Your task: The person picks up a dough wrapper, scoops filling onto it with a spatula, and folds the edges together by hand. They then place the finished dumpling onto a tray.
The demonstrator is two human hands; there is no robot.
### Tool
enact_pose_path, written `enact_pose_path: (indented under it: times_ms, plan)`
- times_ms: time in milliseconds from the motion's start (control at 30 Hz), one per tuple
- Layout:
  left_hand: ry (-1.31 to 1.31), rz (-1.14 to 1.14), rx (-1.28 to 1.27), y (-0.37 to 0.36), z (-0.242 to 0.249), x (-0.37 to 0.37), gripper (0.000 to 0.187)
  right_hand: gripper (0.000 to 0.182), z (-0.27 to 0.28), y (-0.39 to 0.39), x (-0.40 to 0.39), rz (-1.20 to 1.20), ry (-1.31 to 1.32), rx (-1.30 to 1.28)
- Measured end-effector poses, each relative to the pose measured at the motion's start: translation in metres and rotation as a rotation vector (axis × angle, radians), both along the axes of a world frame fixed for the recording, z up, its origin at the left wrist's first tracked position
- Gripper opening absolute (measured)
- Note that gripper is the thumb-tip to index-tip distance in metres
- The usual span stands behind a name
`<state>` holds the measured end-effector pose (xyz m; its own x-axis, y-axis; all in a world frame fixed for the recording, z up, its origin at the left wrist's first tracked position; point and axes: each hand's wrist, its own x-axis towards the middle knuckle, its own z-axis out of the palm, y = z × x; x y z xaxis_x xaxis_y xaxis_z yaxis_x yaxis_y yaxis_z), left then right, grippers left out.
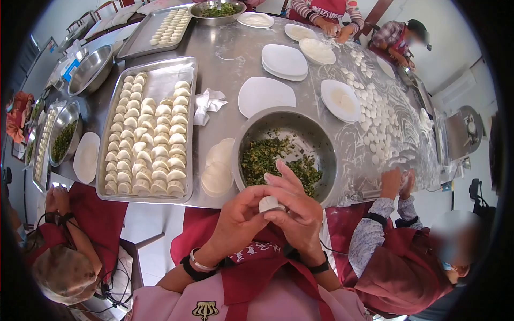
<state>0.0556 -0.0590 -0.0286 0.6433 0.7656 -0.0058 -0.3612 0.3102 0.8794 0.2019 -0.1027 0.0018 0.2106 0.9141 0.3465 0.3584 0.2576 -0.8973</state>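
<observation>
– Grip state?
– Left hand (239, 215) and right hand (297, 216) pinch one pale dumpling (269, 204) between them, at the near rim of the steel bowl (321, 140); right hand's other fingers spread. Can't tell if the seam is sealed
– Risks, left to right?
– Tray dumplings (174, 161) sit packed, so could stick and tear on lifting. Wrappers (217, 181) lie uncovered, could dry and crack. Pale dumpling could split if squeezed hard, or drop if floury fingers slip. Dough pieces (369, 115) could crust in air
– Surface?
– Metal table (235, 40): tray (160, 81), crumpled white cloth (208, 102), plates (266, 97), bowl, then flour smears (409, 147) under the dough
– Room?
– Co-worker's joined hands (57, 200) at left, chairs (107, 8) behind, striped sleeves (308, 12) across the table, another co-worker's hands (391, 182) at right, pale wall (455, 32) beyond
</observation>
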Motion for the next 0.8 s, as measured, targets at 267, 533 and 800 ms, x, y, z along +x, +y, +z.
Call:
enact_pose_path:
  times_ms: [267,533,800]
  plan:
    - [0.117,-0.043,0.049,0.002,-0.007,-0.005,0.041,0.032,-0.017,0.001,0.003,0.075,-0.101,0.052]
    - [-0.079,-0.046,0.060,0.000,0.002,0.001,0.050,0.039,-0.018,0.001,0.008,0.069,-0.258,0.109]
    - [-0.406,-0.081,-0.536,0.006,0.001,-0.007,0.043,0.036,-0.002,0.007,-0.006,-0.049,-0.199,0.085]
